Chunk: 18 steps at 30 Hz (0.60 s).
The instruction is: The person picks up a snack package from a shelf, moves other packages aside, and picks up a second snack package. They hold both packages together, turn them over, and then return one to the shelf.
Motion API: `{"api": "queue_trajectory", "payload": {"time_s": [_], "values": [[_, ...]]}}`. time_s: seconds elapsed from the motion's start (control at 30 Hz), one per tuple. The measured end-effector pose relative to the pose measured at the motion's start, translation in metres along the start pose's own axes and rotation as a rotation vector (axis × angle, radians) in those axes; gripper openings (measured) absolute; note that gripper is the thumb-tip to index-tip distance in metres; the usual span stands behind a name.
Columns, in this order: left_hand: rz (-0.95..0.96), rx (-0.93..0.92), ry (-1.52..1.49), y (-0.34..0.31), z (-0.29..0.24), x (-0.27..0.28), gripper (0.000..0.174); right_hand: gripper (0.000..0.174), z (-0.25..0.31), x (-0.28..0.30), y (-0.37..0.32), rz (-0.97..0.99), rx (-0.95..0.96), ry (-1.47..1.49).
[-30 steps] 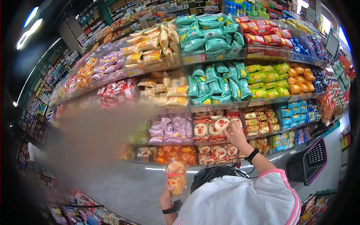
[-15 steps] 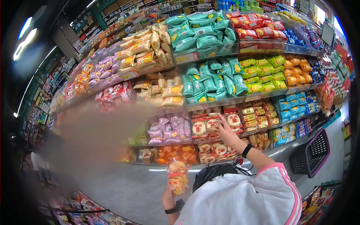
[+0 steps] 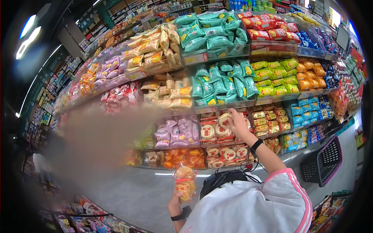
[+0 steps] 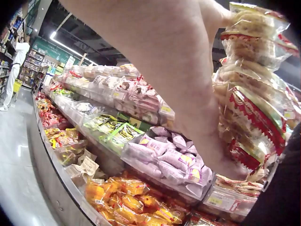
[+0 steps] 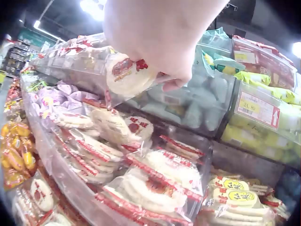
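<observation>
My left hand grips several clear packets of round flat biscuits with red trim, held low before the shelves; the left wrist view has them stacked beside the palm. My right hand pinches one round white biscuit packet with red print by its edge, lifted above the bin. Beneath it, the bin holds more such round biscuit packets, some lying flat and some leaning.
Purple packets fill the bin to the left, gold-and-red packets the one to the right. Teal packets sit on the tier above, orange packets below. A dark basket stands on the floor at right.
My right hand has gone from reaching over the biscuit bin to lifting a round packet, slightly up and to the right. My left hand still holds its packets in nearly the same place.
</observation>
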<state>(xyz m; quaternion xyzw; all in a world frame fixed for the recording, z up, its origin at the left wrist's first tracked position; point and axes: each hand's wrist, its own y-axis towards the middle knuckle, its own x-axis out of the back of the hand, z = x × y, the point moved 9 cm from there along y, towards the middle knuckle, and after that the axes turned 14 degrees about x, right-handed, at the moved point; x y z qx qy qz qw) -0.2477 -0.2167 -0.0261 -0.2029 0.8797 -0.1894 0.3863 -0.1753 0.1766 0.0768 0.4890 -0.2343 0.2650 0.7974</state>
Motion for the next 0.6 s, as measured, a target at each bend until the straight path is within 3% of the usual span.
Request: {"api": "queue_trajectory", "payload": {"time_s": [0.07,0.27,0.37,0.47,0.6], "values": [[-0.006,-0.002,-0.005,-0.001,0.001,0.0,0.089,0.037,-0.006,-0.004,0.002,0.06,-0.064,0.01],[-0.038,0.002,-0.035,-0.004,0.004,-0.002,0.089,0.049,-0.05,-0.083,-0.021,0.51,-0.017,-0.05],[-0.069,0.055,0.053,-0.009,0.015,0.015,0.083,0.057,-0.038,-0.079,-0.017,0.483,0.02,-0.126],[-0.042,-0.054,-0.023,-0.008,0.002,-0.003,0.091,0.06,-0.019,-0.076,-0.024,0.443,0.018,-0.156],[-0.015,0.057,0.056,-0.011,0.014,0.009,0.091,0.05,-0.011,-0.107,-0.067,0.61,0.049,-0.161]]}}
